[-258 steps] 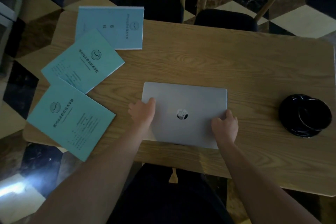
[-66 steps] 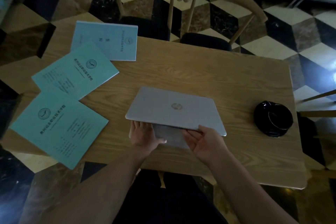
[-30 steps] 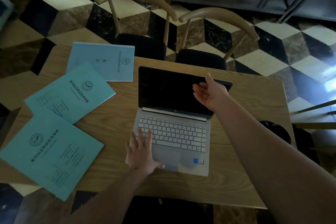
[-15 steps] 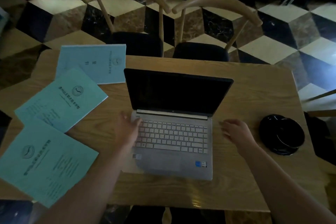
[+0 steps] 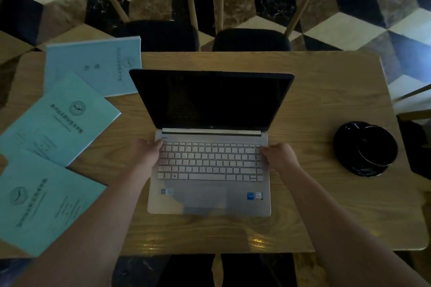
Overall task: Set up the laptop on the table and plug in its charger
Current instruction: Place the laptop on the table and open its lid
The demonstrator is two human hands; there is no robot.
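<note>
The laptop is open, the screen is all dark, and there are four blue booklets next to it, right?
Not quite. The head view shows three blue booklets, not four, lying left of the laptop. The rest holds: the laptop is open and its screen is dark.

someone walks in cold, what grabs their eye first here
The open laptop in the middle of the wooden table, its screen dark, with the left hand and right hand gripping the sides of its base. Next, three light blue booklets fanned out on the table's left part, and a glossy black dish to the right.
</note>
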